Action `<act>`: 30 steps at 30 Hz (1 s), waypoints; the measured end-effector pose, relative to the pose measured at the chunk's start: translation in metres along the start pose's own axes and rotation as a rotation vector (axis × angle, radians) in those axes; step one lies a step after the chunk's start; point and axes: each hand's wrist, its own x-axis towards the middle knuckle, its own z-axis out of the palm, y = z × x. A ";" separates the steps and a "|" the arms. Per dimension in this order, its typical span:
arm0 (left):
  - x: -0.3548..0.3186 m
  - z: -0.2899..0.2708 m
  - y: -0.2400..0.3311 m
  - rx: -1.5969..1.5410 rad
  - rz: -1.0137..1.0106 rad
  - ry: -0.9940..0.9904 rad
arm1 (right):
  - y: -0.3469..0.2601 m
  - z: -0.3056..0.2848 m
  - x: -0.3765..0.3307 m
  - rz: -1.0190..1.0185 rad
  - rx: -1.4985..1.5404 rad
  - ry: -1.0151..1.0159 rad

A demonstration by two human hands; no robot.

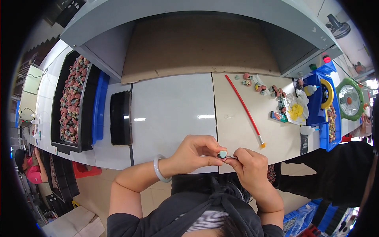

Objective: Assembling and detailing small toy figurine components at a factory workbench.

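Note:
My left hand pinches a small toy piece with a pale teal top and a reddish base, just over the near edge of the white worktable. A pale bangle sits on that wrist. My right hand holds a thin metal tool whose tip touches the piece's side. Both hands meet close to my body.
A black tray full of reddish toy pieces stands at the left beside a blue bin. A red-handled brush, loose toy pieces, small bottles and a blue tray lie at the right. A green fan stands far right. Another person's dark sleeve reaches in.

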 end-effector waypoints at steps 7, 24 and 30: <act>0.001 -0.001 0.002 0.018 -0.003 0.014 | 0.000 0.000 0.001 -0.011 -0.016 -0.005; 0.006 -0.004 -0.004 0.006 -0.113 0.223 | 0.095 -0.019 0.032 0.049 -0.201 0.460; 0.009 0.003 -0.001 -0.016 -0.109 0.178 | 0.268 -0.189 -0.013 0.649 -0.440 0.871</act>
